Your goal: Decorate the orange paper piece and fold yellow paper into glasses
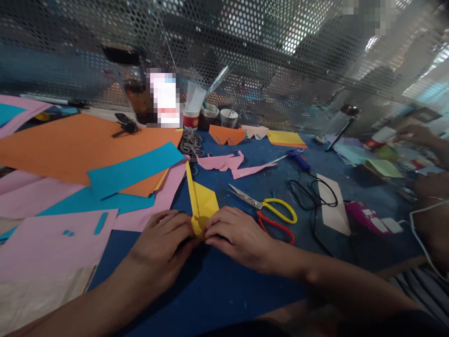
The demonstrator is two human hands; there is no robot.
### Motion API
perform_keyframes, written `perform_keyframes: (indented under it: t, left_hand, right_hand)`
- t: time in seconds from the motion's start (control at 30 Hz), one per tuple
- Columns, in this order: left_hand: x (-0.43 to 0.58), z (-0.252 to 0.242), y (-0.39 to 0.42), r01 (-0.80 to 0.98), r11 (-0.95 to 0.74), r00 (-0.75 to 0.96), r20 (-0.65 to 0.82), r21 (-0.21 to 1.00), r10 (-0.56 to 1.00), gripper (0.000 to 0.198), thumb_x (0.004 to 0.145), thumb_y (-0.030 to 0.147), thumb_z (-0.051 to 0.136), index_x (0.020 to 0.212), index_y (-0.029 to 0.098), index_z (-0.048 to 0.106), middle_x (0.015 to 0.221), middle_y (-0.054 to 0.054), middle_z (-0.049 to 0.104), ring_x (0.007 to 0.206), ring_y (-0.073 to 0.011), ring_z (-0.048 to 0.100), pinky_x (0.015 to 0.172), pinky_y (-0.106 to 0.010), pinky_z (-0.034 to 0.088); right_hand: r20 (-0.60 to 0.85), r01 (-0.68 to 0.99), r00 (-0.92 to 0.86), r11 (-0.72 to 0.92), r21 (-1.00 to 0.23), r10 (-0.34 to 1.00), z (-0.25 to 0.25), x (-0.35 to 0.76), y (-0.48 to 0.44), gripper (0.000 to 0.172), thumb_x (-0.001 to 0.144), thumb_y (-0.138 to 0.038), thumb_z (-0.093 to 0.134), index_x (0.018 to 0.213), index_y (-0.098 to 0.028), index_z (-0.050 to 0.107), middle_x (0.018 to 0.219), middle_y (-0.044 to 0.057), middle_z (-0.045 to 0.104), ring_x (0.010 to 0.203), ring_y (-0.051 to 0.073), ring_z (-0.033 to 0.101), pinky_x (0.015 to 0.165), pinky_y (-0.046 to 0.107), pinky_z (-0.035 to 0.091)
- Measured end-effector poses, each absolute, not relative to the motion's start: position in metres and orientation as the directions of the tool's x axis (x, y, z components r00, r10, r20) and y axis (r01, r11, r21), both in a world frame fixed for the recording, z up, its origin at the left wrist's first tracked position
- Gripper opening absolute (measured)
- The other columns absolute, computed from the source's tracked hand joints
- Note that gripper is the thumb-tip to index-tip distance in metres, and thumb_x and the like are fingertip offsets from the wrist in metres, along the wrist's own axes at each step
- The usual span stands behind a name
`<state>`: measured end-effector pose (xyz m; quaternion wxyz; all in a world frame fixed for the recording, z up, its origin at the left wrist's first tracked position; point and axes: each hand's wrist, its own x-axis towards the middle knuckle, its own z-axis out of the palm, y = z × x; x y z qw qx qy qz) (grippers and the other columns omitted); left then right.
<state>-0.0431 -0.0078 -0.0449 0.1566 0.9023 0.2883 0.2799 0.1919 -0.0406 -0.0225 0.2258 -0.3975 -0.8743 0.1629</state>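
Note:
A folded yellow paper [205, 199] is held between my two hands over the blue table [206, 290]. The fingers of my left hand [166, 238] are closed on its lower left edge. On its lower right edge, my right hand [238, 234] pinches the paper. A narrow folded strip of it stands up at the left. Just beyond my right hand lie scissors [261, 205] with yellow and red handles, blades apart. Cut pink paper pieces [224, 162] lie farther back.
Orange, blue and pink sheets [136, 171] overlap at left. Cups [228, 118], grey yarn [191, 142] and a jar [135, 93] stand or lie along the back. A glue gun [299, 160] with a black cord is at right, near a pink device [368, 217] and another person's hand [414, 138].

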Motion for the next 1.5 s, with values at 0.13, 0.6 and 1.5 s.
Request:
perform_keyframes:
  t: [0.13, 0.6, 1.5]
  left_hand:
    - [-0.044, -0.045, -0.009, 0.465, -0.726, 0.651, 0.36, 0.507, 0.668, 0.016, 0.104, 0.025, 0.053, 0.096, 0.024, 0.067, 0.098, -0.003, 0.071, 0.093, -0.0224, 0.064, 0.088, -0.042, 0.043]
    - [-0.042, -0.041, 0.0, 0.57, -0.66, 0.614, 0.281, 0.489, 0.738, 0.015, 0.093, 0.033, 0.066, 0.081, 0.026, 0.07, 0.096, -0.003, 0.073, 0.1, -0.0276, 0.06, 0.09, -0.047, 0.042]
    - [-0.037, -0.044, 0.003, 0.613, -0.64, 0.563, 0.313, 0.462, 0.765, 0.015, 0.088, 0.031, 0.065, 0.075, 0.026, 0.058, 0.089, -0.003, 0.072, 0.094, -0.0268, 0.06, 0.081, -0.043, 0.044]
  right_hand:
    - [0.265, 0.619, -0.577, 0.626, -0.475, 0.772, -0.024, 0.191, -0.041, 0.014, 0.105, -0.024, 0.063, 0.103, -0.017, 0.074, 0.109, 0.005, 0.073, 0.107, 0.019, 0.065, 0.098, 0.033, 0.05]
    - [0.175, 0.689, -0.444, 0.46, -0.56, 0.879, -0.014, 0.188, -0.045, 0.01, 0.105, -0.018, 0.059, 0.102, -0.018, 0.069, 0.107, 0.006, 0.072, 0.104, 0.021, 0.065, 0.095, 0.037, 0.048]
    - [0.186, 0.742, -0.33, 0.376, -0.554, 0.925, -0.019, 0.175, -0.048, 0.009, 0.097, -0.019, 0.067, 0.09, -0.019, 0.062, 0.101, 0.004, 0.066, 0.097, 0.02, 0.059, 0.088, 0.037, 0.046]
